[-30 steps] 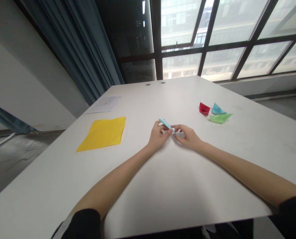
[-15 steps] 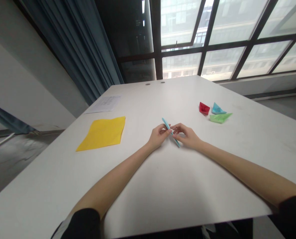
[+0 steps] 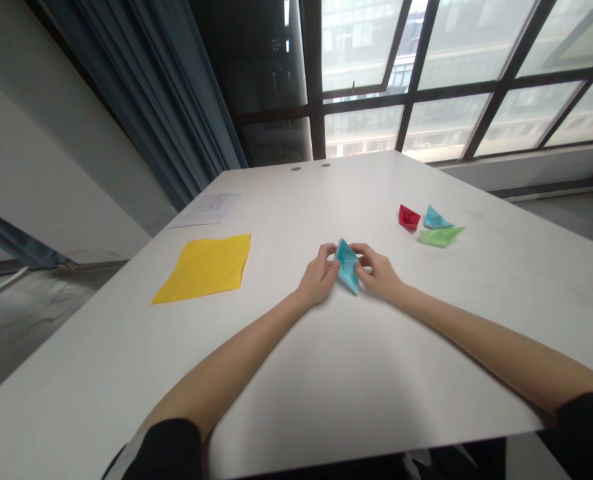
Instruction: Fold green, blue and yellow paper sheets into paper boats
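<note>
Held in both hands' grip, the blue folded paper (image 3: 347,267) points away, leaning left.

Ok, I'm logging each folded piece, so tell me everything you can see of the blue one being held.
The blue folded piece looks like thin, creased paper. Its outline is a narrow diamond, pointed at both ends, with a fold line across the middle. It is tilted, its far tip leaning left and its near tip pointing toward the person, above the white table. The left hand grips its left edge and the right hand its right edge. Its underside is hidden.
</note>
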The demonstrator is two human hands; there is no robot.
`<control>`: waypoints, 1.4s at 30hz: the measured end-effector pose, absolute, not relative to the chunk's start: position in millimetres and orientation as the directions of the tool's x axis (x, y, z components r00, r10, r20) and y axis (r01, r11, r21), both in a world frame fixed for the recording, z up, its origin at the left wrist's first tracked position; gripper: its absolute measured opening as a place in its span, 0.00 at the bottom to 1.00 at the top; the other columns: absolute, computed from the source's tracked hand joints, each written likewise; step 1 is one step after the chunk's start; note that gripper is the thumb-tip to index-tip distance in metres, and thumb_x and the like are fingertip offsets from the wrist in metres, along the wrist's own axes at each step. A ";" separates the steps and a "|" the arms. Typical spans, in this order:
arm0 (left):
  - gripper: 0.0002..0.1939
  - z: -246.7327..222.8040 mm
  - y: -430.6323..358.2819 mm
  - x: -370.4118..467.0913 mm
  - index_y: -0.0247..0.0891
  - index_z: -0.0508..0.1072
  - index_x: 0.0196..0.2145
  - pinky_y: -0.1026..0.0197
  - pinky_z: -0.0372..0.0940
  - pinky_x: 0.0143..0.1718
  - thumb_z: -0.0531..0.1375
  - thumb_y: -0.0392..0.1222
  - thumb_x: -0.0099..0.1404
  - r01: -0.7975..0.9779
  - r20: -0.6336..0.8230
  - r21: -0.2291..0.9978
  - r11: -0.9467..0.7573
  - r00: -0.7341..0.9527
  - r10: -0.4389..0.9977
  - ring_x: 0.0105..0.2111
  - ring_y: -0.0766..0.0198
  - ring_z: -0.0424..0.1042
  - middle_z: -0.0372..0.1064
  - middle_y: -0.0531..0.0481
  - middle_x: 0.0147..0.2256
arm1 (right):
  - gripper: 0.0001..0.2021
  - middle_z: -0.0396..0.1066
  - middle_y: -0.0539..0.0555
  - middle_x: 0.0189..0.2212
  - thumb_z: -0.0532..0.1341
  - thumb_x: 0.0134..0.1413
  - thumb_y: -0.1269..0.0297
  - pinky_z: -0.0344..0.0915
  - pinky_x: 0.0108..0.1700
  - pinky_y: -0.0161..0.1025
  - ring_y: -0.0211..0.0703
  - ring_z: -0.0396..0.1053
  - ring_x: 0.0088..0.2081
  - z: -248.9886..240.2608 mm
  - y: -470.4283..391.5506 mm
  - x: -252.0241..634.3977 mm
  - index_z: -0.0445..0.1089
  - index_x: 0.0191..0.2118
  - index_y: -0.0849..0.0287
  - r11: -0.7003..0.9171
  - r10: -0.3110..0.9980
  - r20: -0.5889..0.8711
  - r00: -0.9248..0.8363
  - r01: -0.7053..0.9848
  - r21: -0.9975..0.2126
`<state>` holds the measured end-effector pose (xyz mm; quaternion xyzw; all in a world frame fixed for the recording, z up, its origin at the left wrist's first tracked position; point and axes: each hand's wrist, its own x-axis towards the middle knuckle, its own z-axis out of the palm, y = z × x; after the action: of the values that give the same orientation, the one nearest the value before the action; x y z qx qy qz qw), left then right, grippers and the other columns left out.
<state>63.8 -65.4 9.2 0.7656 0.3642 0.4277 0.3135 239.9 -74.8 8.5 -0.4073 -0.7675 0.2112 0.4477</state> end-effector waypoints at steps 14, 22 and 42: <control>0.18 8.7 -73.6 80.0 0.40 0.54 0.48 0.60 0.64 0.32 0.52 0.40 0.60 0.483 0.427 0.700 -0.526 0.306 0.851 0.32 0.64 0.69 0.64 0.45 0.43 | 0.13 0.72 0.51 0.35 0.54 0.46 0.69 0.63 0.34 0.37 0.40 0.68 0.31 5.5 -70.8 232.0 0.65 0.41 0.57 0.502 0.846 0.510 -0.156 0.557 -0.662; 0.25 6.3 -68.0 75.9 0.39 0.51 0.49 0.53 0.60 0.47 0.48 0.26 0.54 0.409 0.458 0.716 -0.566 0.338 0.822 0.51 0.58 0.61 0.57 0.39 0.53 | 0.15 0.73 0.51 0.34 0.52 0.43 0.73 0.64 0.34 0.39 0.39 0.66 0.28 3.4 -63.5 235.1 0.70 0.37 0.57 0.443 0.880 0.471 -0.061 0.459 -0.770; 0.18 11.3 -54.4 69.8 0.36 0.65 0.40 0.67 0.65 0.22 0.57 0.48 0.53 -0.047 0.158 0.987 -0.152 0.178 0.971 0.21 0.72 0.65 0.64 0.51 0.32 | 0.16 0.61 0.58 0.53 0.58 0.47 0.57 0.64 0.46 0.44 0.49 0.64 0.49 0.9 -54.0 238.1 0.71 0.40 0.59 0.231 0.955 0.250 -0.157 -0.131 -0.964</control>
<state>69.8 -54.4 11.3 0.5724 0.4035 0.4981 0.5112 238.1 -54.0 0.9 -0.3617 -0.5699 0.5038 0.5391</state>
